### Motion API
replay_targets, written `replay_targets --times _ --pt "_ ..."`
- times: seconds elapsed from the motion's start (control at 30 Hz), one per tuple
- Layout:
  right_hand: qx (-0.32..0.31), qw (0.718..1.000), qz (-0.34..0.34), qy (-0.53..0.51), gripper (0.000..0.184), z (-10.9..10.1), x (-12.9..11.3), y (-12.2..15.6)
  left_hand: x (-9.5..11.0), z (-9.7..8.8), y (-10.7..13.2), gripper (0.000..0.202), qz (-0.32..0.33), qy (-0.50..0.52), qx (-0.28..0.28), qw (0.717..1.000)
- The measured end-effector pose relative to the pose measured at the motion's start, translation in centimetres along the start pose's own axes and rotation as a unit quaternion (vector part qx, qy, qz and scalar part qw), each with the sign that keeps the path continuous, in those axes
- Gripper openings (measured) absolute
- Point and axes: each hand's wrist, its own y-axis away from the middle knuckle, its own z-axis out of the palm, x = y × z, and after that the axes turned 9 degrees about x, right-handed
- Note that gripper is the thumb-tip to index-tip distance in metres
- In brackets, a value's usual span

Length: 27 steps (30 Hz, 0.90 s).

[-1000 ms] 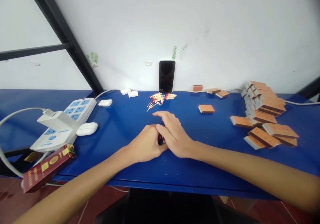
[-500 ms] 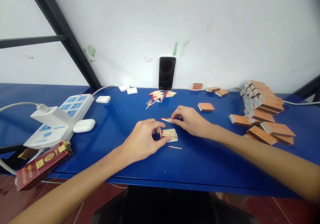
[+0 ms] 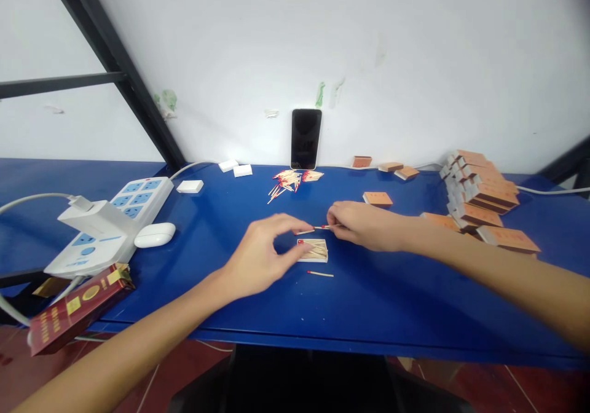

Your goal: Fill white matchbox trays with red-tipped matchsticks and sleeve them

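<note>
A white matchbox tray filled with red-tipped matches lies on the blue table. My left hand is beside it, thumb and fingers spread; the thumb is at the tray's left edge and the fingertips reach beyond its far left corner, near a match lying there. Just past the tray, the fingers of my right hand are pinched on a few matches, partly hidden by the fingers. One loose match lies on the near side of the tray.
Behind are a match pile, a leaning phone and a closed matchbox. Stacked matchboxes stand right. At left are a power strip, a white earbud case, a red box and white trays.
My left hand has let go of the tray and opened, its fingers reaching past the far side. My right hand has shifted slightly right and nearer, with the matches at its fingertips.
</note>
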Motion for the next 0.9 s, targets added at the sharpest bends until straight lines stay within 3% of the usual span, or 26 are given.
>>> replay_targets --times 0.1,0.23,0.3,0.43,0.57,0.73,0.9 --pt "0.020 0.999 -0.024 0.018 0.015 -1.0 -1.0 0.8 -1.0 -1.3 -1.8 0.019 0.020 -0.051 0.022 0.998" --pt "-0.014 0.997 -0.054 0.056 0.018 -1.9 -3.8 0.8 -3.5 -1.4 -4.8 0.018 0.060 -0.149 -0.135 0.978" --pt "-0.034 0.995 -0.050 0.081 0.015 -1.9 -4.8 0.4 -3.9 -0.7 -5.7 0.017 0.076 -0.184 -0.181 0.963" --pt "-0.059 0.993 -0.048 0.092 0.014 -1.5 -5.1 -0.1 -2.7 0.7 -5.9 0.018 0.112 -0.255 -0.217 0.936" --pt "-0.045 0.997 -0.046 0.047 0.017 -1.3 -4.5 0.0 -1.6 0.2 -5.2 0.021 0.121 -0.325 -0.230 0.909" --pt "0.013 0.998 -0.035 -0.046 0.017 -0.7 -3.7 0.8 -1.4 -2.1 -4.1 0.019 0.055 -0.177 -0.186 0.965" --pt "0.053 0.992 -0.026 -0.114 0.013 -0.3 -3.1 1.6 0.4 -2.0 -1.8 0.015 0.039 -0.082 -0.175 0.980"
